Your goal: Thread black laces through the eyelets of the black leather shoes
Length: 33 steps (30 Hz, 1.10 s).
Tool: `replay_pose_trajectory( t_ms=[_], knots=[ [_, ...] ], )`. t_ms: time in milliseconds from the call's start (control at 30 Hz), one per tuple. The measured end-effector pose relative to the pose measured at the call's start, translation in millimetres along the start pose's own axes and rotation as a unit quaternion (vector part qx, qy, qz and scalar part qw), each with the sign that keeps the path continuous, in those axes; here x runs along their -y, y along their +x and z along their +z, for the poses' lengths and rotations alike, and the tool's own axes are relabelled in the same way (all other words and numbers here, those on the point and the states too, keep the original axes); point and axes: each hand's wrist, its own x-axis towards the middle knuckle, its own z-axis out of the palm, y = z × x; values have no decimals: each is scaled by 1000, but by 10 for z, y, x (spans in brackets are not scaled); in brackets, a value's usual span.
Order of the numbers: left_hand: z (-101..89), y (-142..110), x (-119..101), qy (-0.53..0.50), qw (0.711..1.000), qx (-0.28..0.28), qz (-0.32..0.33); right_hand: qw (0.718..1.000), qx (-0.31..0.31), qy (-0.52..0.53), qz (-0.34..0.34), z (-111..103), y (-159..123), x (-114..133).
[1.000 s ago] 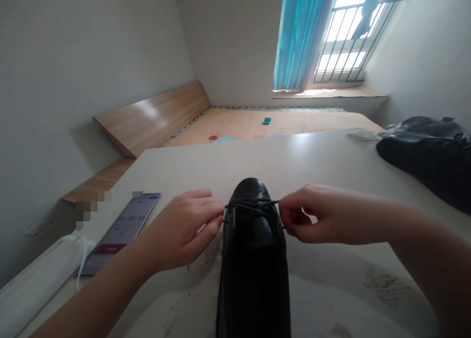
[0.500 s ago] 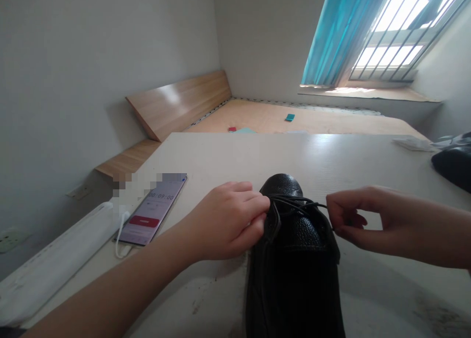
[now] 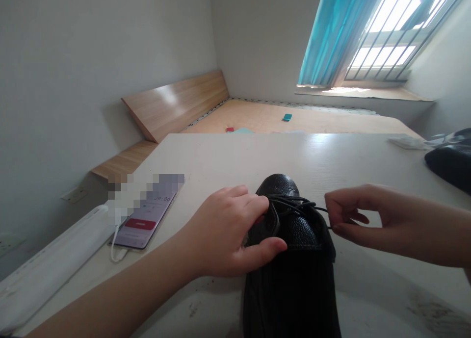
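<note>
- One white table (image 3: 228,161), across the centre and bottom of the frame; a flat rest for the shoe, likely so neither hand must bear its weight.
- One black shoe (image 3: 290,289), lower centre, toe away from me, opening towards me; this puts both lace sides within my reach.
- My left hand (image 3: 231,235), centre: fingers bent at the shoe's left flap, thumb spread towards the tongue, probably to steady that side. Whether the fingers clasp the flap or a lace, I cannot tell.
- My right hand (image 3: 368,220), right of centre: thumb and forefinger pinched on lace beside the shoe, drawn out sideways, seemingly to hold it taut.
- One phone (image 3: 142,225), left of centre, face up, its timer turned where I can read it, apart from the shoe.
- Black laces (image 3: 308,204), centre, crossing over the toe end of the tongue.
</note>
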Motion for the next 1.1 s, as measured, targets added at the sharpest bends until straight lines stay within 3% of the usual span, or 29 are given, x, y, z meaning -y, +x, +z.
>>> replay_pose_trajectory(
  t_ms=[133, 333, 533, 733, 933, 1100],
  knots=[
    [7, 0, -36, 19, 1000, 3, -14, 999, -9, 31, -1, 22, 10, 12],
    [62, -40, -102, 20, 998, -40, -35, 996, -2, 93, -13, 53, 56, 99],
    [111, -41, -150, -18, 999, -41, -3, 987, -20, 159, 13, 74, -11, 177],
    [55, -11, -197, -14, 998, -56, -33, 993, -113, 19, -5, 255, -89, 301],
    [-12, 25, -282, 10, 993, -33, -117, 960, -238, -143, -35, 479, -149, 376],
    [-43, 28, -258, -62, 989, -36, -131, 967, -200, -154, -23, 374, -86, 427]
  ],
)
